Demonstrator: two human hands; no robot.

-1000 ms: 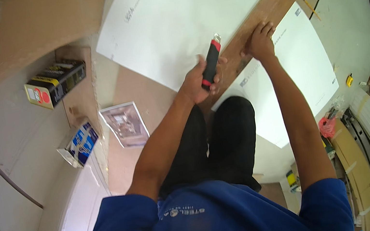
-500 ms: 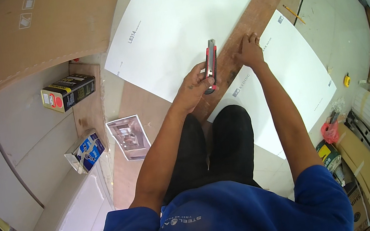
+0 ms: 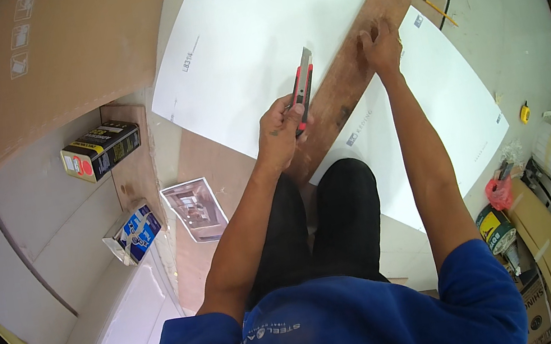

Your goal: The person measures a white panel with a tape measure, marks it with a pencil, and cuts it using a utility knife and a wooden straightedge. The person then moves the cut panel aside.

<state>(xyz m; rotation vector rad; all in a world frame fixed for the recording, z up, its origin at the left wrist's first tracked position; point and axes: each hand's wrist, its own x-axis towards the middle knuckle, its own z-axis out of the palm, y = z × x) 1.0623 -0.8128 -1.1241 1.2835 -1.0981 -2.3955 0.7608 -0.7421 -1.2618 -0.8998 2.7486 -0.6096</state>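
My left hand point(image 3: 277, 135) is closed around a red and black utility knife point(image 3: 303, 91), its blade out and pointing away from me. The knife is held above a large white sheet point(image 3: 241, 54), close to the left edge of a long reddish-brown wooden board point(image 3: 346, 69). This board lies diagonally across the sheet, so a strip of it is hidden. My right hand point(image 3: 384, 52) rests on the board's right side, fingers bent and apart, fingertips against the wood. The board's near end reaches my knees.
On the left stand a black and yellow tin point(image 3: 100, 150), a blue and white can point(image 3: 136, 233) and a printed room picture point(image 3: 196, 211). A large cardboard piece point(image 3: 56, 77) fills the upper left. Rightward lie a pencil point(image 3: 438, 11), a yellow tape measure point(image 3: 524, 113) and a red bag point(image 3: 499, 193).
My right hand has slid farther up along the board. My left hand has shifted slightly left, and the knife now tilts more with its tip a bit higher.
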